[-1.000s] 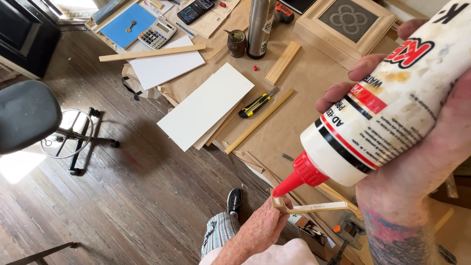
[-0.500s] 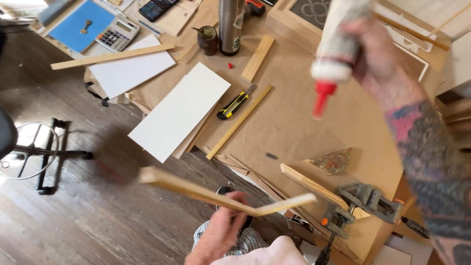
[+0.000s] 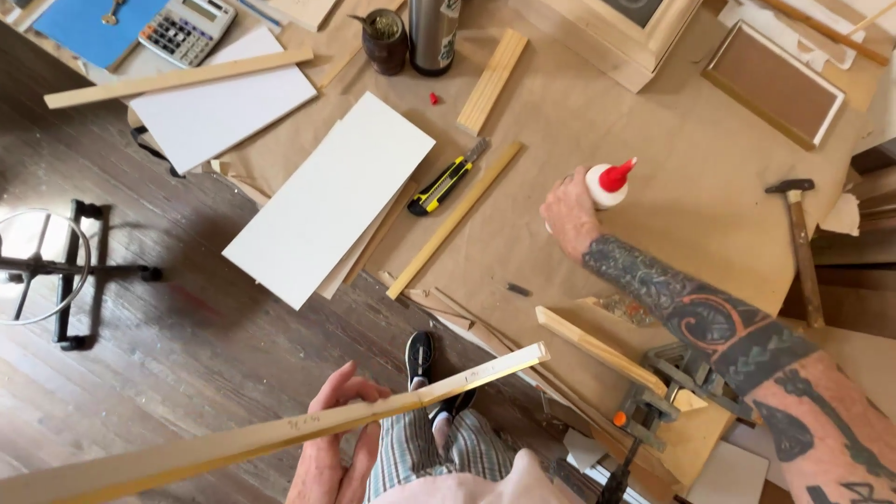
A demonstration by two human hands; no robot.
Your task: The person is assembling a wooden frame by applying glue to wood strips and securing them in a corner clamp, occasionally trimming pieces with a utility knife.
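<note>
One glue bottle (image 3: 609, 185) in right hand (image 3: 569, 213), upright

Dark, worn wooden floorboards (image 3: 177, 345) fill the near left, catching daylight glare. A black metal stool base with a round footring (image 3: 47, 271) stands at the far left edge. A workbench covered in brown kraft paper (image 3: 691, 168) spans the right.

Our bench layout

We see the glue bottle (image 3: 607, 185) at center; knife (image 3: 448, 184) lies at nine o'clock, hammer (image 3: 799, 245) at three, clamp (image 3: 658, 397) at six.
</note>
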